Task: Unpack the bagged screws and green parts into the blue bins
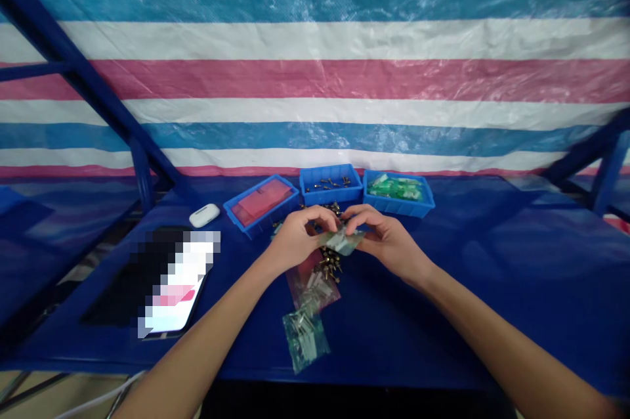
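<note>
Between both hands is a small clear greenish bag [342, 243] with white pieces in it. My left hand [300, 235] pinches its left side, and my right hand [381, 235] grips the right side, fingers curled. Loose brass-coloured screws [331, 264] lie in a pile under and behind the hands. Below them rest a pinkish bag [315, 291] with white pieces and, nearer the front edge, a greenish bag [306, 340] holding white and metal pieces.
Three blue bins stand behind the hands: one with red bags [260, 201], one with a few screws [331, 184], one with green bags [398, 188]. At left on the blue table [492, 314] are a white case [204, 215] and a lit phone [182, 291].
</note>
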Available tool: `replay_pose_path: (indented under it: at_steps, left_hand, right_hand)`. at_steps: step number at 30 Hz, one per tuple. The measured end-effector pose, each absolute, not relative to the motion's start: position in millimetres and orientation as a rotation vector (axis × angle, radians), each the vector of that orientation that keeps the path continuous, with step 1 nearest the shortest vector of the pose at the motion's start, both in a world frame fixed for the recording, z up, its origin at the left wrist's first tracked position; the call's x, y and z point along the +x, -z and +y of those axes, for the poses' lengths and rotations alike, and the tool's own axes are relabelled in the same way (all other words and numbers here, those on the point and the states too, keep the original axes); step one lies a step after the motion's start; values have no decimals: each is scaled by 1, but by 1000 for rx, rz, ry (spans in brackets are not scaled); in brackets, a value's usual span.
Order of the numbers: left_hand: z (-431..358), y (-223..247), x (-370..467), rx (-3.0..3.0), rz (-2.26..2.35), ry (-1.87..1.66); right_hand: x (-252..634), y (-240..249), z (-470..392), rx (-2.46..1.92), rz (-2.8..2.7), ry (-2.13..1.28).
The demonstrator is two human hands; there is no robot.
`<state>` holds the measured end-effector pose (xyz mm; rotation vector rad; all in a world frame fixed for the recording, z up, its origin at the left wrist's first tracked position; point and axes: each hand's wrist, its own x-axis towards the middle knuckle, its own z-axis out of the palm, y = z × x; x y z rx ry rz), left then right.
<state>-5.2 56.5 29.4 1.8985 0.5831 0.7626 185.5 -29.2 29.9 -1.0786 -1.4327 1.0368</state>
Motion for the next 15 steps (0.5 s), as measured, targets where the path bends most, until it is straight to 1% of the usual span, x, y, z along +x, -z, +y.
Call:
replay_pose_path:
  at_steps: [7, 15]
  left_hand:
    - [46, -32, -1, 1772, 596, -653]
    - [48, -31, -1, 1636, 605, -629]
  right_hand:
    - [183, -39, -31, -1179, -1229, -1146]
    - [180, -36, -32, -1173, -1274, -1148]
